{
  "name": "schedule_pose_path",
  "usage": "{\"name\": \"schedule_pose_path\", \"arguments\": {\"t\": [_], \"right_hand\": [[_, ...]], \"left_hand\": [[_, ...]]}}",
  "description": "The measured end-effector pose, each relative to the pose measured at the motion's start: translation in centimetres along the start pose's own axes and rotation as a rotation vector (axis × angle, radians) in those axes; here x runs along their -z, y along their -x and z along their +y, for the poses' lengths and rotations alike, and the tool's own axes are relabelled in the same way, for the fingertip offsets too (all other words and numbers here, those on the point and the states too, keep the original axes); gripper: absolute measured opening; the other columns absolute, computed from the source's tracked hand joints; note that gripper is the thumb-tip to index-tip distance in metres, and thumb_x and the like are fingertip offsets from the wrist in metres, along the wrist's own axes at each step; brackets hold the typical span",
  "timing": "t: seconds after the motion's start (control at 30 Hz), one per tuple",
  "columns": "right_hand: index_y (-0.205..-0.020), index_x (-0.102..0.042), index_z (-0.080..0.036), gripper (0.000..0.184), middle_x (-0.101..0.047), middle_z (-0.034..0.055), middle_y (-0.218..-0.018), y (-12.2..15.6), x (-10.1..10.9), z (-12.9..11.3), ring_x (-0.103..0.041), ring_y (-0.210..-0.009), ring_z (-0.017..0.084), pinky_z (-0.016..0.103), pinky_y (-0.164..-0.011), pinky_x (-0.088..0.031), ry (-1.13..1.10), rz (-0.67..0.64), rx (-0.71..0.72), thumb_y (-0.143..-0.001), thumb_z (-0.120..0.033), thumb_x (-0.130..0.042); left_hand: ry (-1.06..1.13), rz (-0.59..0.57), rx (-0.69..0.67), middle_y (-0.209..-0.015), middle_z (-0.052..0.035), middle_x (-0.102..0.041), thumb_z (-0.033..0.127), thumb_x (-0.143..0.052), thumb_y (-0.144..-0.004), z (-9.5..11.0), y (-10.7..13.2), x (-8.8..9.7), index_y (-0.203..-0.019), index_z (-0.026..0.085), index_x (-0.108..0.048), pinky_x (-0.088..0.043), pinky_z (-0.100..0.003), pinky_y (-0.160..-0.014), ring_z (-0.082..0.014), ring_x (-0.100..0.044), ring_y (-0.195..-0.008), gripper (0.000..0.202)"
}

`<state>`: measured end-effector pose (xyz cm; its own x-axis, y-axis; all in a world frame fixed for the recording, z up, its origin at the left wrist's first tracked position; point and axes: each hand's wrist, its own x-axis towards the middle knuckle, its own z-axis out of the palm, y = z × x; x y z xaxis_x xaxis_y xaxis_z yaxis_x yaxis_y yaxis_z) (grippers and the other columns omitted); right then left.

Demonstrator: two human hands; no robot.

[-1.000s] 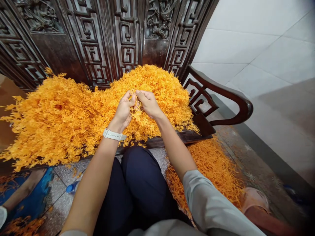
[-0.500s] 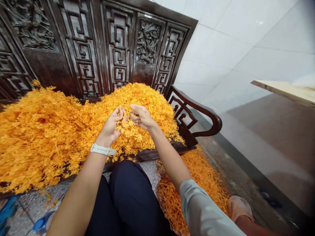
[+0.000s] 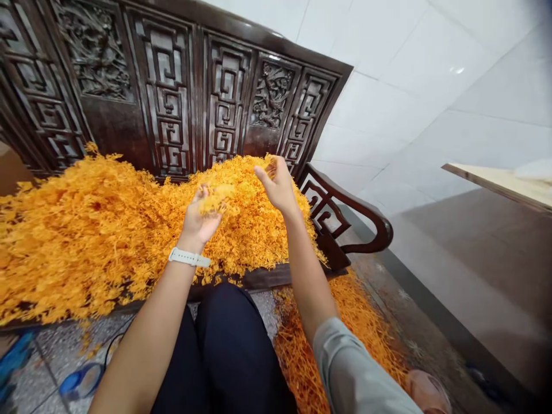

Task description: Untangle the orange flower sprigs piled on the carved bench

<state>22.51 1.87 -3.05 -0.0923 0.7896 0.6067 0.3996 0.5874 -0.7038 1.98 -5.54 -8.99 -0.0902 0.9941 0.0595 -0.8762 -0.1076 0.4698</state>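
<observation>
A large heap of orange plastic sprigs (image 3: 86, 230) covers the seat of a dark carved wooden bench (image 3: 172, 103). My left hand (image 3: 200, 218), with a white watch on its wrist, is closed on a small bunch of orange sprigs (image 3: 213, 201) held above the heap. My right hand (image 3: 278, 187) is raised over the right part of the heap, fingers pinched on an orange piece at its tips, a hand's width from the left.
A second pile of orange sprigs (image 3: 345, 322) lies on the floor at the right of my dark trouser legs. The bench armrest (image 3: 357, 213) curves at the right. A blue object (image 3: 81, 382) lies on the floor at lower left. A pale tabletop edge (image 3: 500, 181) juts in at right.
My hands, which were together working one bunch, have parted: the right hand rose and moved right with a piece, the left keeps the bunch. The view shifted slightly.
</observation>
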Motion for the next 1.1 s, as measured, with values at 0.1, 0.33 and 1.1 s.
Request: {"name": "schedule_pose_path", "arguments": {"t": [0.1, 0.33, 1.1], "right_hand": [[-0.129, -0.065, -0.019, 0.090, -0.056, 0.0218, -0.145, -0.1, -0.1, 1.9, -0.047, -0.139, 0.040, 0.063, -0.121, -0.034, 0.333, -0.075, 0.047, -0.085, -0.095, -0.046], [-0.102, -0.073, -0.024, 0.046, -0.074, 0.0074, -0.105, 3.7, -2.7, 1.2, -0.068, -0.099, 0.023, 0.039, -0.088, -0.054, -0.153, -0.255, 0.108, -0.101, -0.066, -0.055], [-0.143, -0.059, -0.021, 0.102, -0.045, 0.0203, -0.160, 2.5, -4.4, 6.4, -0.039, -0.149, 0.041, 0.063, -0.123, -0.035, 0.023, -0.045, -0.209, -0.074, -0.096, -0.061]], "left_hand": [[-0.064, -0.009, -0.029, -0.096, -0.0011, -0.071, 0.017, -0.076, -0.087, 0.1, -0.2, 0.4, -0.096, 0.023, -0.063, -0.056, -0.024, -0.072, -0.0146, -0.072, -0.084, 0.017], [-0.236, -0.053, -0.039, -0.093, -0.0020, -0.069, 0.008, -0.072, -0.087, -1.2, -0.2, 0.1, -0.099, 0.023, -0.060, -0.048, -0.022, -0.057, -0.0112, -0.064, -0.070, 0.023], [-0.025, 0.027, -0.095, -0.088, -0.0038, -0.073, 0.007, -0.048, -0.094, 0.6, -0.3, 0.2, -0.099, 0.024, -0.067, -0.058, -0.026, -0.090, -0.0145, -0.074, -0.097, 0.026]]}}
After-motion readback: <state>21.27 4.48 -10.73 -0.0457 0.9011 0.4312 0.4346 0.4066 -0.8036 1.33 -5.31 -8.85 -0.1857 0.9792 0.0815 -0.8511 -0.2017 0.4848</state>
